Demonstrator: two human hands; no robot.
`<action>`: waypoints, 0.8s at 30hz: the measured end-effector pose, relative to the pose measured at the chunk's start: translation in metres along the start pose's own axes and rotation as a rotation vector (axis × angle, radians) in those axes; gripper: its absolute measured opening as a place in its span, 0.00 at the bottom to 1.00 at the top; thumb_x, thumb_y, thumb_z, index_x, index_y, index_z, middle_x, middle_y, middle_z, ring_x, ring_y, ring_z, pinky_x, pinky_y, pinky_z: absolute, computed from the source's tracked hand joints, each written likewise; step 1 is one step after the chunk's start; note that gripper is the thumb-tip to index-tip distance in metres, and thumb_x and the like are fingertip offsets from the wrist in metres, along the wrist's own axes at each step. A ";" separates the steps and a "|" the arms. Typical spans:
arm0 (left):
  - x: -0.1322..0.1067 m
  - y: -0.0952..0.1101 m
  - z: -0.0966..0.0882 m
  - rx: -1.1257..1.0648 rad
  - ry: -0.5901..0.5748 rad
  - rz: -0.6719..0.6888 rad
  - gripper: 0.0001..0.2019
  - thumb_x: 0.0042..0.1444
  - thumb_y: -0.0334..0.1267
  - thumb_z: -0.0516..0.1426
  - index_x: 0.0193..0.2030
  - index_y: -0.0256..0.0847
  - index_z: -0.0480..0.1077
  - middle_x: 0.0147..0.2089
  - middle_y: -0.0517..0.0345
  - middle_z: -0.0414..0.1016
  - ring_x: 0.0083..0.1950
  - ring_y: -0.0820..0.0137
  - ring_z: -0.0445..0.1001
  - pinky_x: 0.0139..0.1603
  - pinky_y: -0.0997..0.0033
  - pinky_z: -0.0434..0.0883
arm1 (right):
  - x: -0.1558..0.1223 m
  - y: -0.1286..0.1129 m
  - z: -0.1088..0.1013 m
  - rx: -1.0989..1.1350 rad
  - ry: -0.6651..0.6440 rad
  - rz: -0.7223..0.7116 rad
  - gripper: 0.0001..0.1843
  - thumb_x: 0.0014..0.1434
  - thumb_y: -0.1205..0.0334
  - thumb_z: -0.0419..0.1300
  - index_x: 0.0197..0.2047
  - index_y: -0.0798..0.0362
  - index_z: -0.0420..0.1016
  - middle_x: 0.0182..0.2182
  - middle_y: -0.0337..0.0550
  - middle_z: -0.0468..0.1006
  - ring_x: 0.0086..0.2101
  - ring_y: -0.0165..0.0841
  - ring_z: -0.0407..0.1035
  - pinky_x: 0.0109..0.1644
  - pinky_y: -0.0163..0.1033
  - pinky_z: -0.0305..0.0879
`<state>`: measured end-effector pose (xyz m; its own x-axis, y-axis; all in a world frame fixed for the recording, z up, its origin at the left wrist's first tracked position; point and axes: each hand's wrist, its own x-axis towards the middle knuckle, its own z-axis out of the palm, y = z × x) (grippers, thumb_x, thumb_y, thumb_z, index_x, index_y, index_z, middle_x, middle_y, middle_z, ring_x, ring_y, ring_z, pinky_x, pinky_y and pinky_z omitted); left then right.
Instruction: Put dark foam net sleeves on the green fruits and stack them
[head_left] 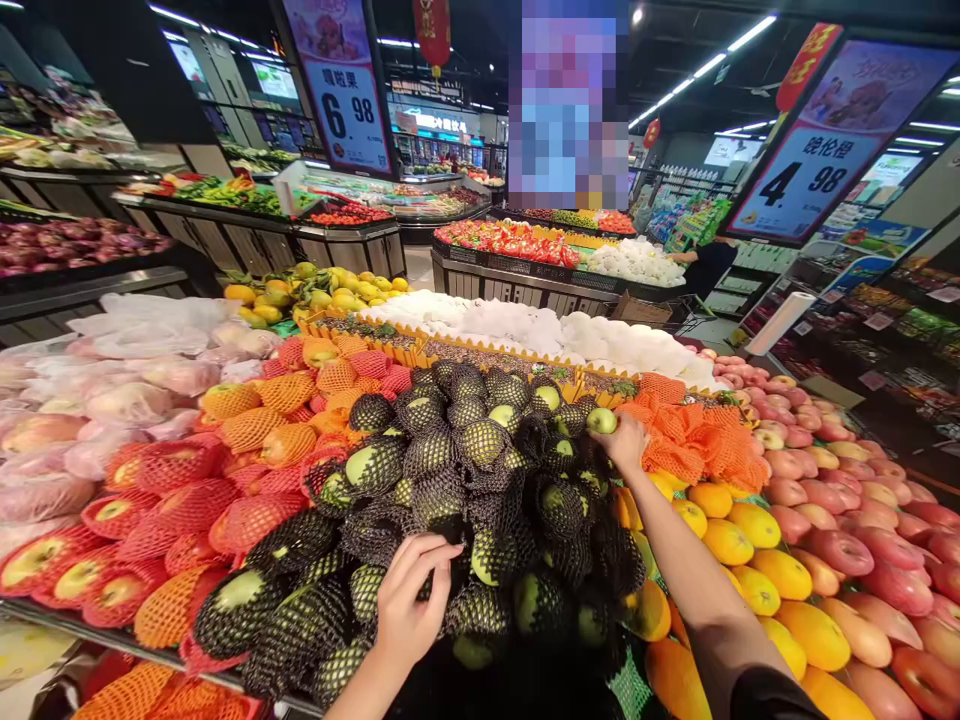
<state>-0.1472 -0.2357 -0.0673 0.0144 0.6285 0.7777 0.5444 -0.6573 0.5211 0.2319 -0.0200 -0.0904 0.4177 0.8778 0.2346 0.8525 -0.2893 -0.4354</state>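
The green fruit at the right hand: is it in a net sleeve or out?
Its visible part is out: the green fruit shows bare skin without mesh. The right hand hides the rest.

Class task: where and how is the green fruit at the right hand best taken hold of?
Grip the green fruit around its rounded sides, probably at the widest part, coming from the near right, where the right hand is. Its top shows uncovered, while netted fruit lie to its left.

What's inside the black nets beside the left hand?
Green fruit shows through the mesh of the black nets near the left hand. Its underside, and whatever lies deeper in the pile, is covered.
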 end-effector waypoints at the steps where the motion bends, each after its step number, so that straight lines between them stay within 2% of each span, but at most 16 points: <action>1: 0.000 0.000 0.001 -0.002 -0.005 -0.001 0.11 0.61 0.22 0.56 0.42 0.40 0.77 0.37 0.55 0.77 0.38 0.69 0.76 0.39 0.68 0.75 | -0.003 0.001 -0.002 0.083 0.048 0.010 0.34 0.51 0.45 0.70 0.55 0.57 0.72 0.52 0.60 0.77 0.57 0.54 0.65 0.63 0.57 0.55; 4: 0.003 0.003 0.003 -0.010 -0.027 0.013 0.12 0.61 0.22 0.55 0.41 0.40 0.77 0.36 0.55 0.77 0.37 0.69 0.76 0.38 0.69 0.75 | -0.006 -0.004 -0.008 0.355 0.157 0.018 0.41 0.53 0.39 0.63 0.60 0.59 0.66 0.58 0.60 0.73 0.58 0.48 0.65 0.64 0.50 0.58; 7: 0.007 0.004 0.004 -0.020 -0.034 0.032 0.12 0.61 0.23 0.55 0.41 0.41 0.77 0.35 0.55 0.78 0.36 0.69 0.76 0.37 0.69 0.75 | -0.003 -0.014 -0.019 0.627 0.158 0.020 0.46 0.51 0.34 0.59 0.62 0.60 0.62 0.59 0.60 0.72 0.55 0.45 0.69 0.59 0.44 0.65; 11: 0.007 0.001 0.002 -0.029 -0.029 0.034 0.12 0.60 0.22 0.55 0.41 0.41 0.77 0.35 0.55 0.77 0.36 0.69 0.76 0.37 0.69 0.75 | -0.007 -0.020 -0.037 0.931 0.030 0.091 0.46 0.46 0.30 0.58 0.59 0.55 0.65 0.57 0.58 0.74 0.55 0.47 0.70 0.57 0.47 0.69; 14: 0.001 0.001 0.002 -0.056 -0.062 0.030 0.13 0.60 0.21 0.55 0.42 0.41 0.76 0.36 0.55 0.77 0.37 0.69 0.75 0.39 0.69 0.75 | -0.033 -0.015 -0.054 1.114 -0.126 0.169 0.41 0.47 0.26 0.55 0.54 0.47 0.69 0.52 0.52 0.78 0.51 0.47 0.73 0.53 0.51 0.72; 17: -0.008 0.007 0.006 -0.136 -0.181 -0.024 0.14 0.61 0.22 0.55 0.46 0.41 0.75 0.40 0.53 0.76 0.39 0.69 0.76 0.38 0.70 0.76 | -0.087 -0.011 -0.070 1.250 -0.280 0.198 0.37 0.48 0.23 0.54 0.49 0.42 0.72 0.48 0.48 0.80 0.46 0.47 0.75 0.50 0.52 0.74; 19: -0.014 0.015 0.013 -0.230 -0.318 -0.086 0.18 0.60 0.25 0.58 0.55 0.43 0.73 0.49 0.48 0.76 0.44 0.66 0.78 0.37 0.70 0.78 | -0.139 -0.011 -0.078 1.288 -0.406 0.215 0.39 0.45 0.21 0.58 0.48 0.43 0.75 0.44 0.51 0.81 0.40 0.49 0.76 0.43 0.53 0.74; 20: -0.017 0.019 0.017 -0.286 -0.390 -0.108 0.24 0.58 0.29 0.61 0.62 0.43 0.69 0.55 0.43 0.75 0.48 0.63 0.79 0.38 0.69 0.79 | -0.167 -0.013 -0.081 1.286 -0.472 0.229 0.41 0.41 0.22 0.62 0.46 0.45 0.77 0.40 0.52 0.82 0.35 0.49 0.75 0.37 0.54 0.73; 21: -0.019 0.023 0.021 -0.338 -0.451 -0.113 0.33 0.54 0.33 0.65 0.67 0.44 0.64 0.61 0.39 0.71 0.53 0.59 0.78 0.41 0.65 0.81 | -0.195 -0.017 -0.084 1.286 -0.541 0.232 0.41 0.37 0.24 0.68 0.46 0.45 0.79 0.38 0.51 0.82 0.34 0.49 0.75 0.36 0.54 0.72; 22: -0.022 0.027 0.026 -0.381 -0.499 -0.099 0.42 0.50 0.37 0.69 0.71 0.44 0.58 0.66 0.36 0.68 0.57 0.54 0.77 0.45 0.60 0.81 | -0.223 -0.022 -0.085 1.286 -0.620 0.221 0.40 0.33 0.30 0.73 0.45 0.44 0.79 0.37 0.47 0.82 0.35 0.48 0.75 0.38 0.53 0.72; 23: -0.024 0.030 0.030 -0.413 -0.535 -0.070 0.49 0.45 0.41 0.71 0.73 0.44 0.55 0.68 0.34 0.66 0.60 0.50 0.75 0.50 0.55 0.81 | -0.248 -0.028 -0.086 1.271 -0.695 0.192 0.36 0.35 0.35 0.76 0.45 0.44 0.79 0.38 0.44 0.82 0.38 0.47 0.75 0.43 0.51 0.72; 24: -0.026 0.033 0.034 -0.432 -0.559 -0.035 0.52 0.42 0.42 0.72 0.74 0.44 0.54 0.68 0.35 0.67 0.62 0.48 0.75 0.54 0.51 0.79 | -0.269 -0.035 -0.088 1.257 -0.749 0.125 0.33 0.36 0.38 0.77 0.44 0.45 0.80 0.37 0.43 0.81 0.38 0.45 0.74 0.44 0.50 0.71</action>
<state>-0.1015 -0.2594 -0.0819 0.4945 0.6953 0.5215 0.1722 -0.6665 0.7253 0.1177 -0.2793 -0.0623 -0.1242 0.9747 -0.1857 -0.1680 -0.2051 -0.9642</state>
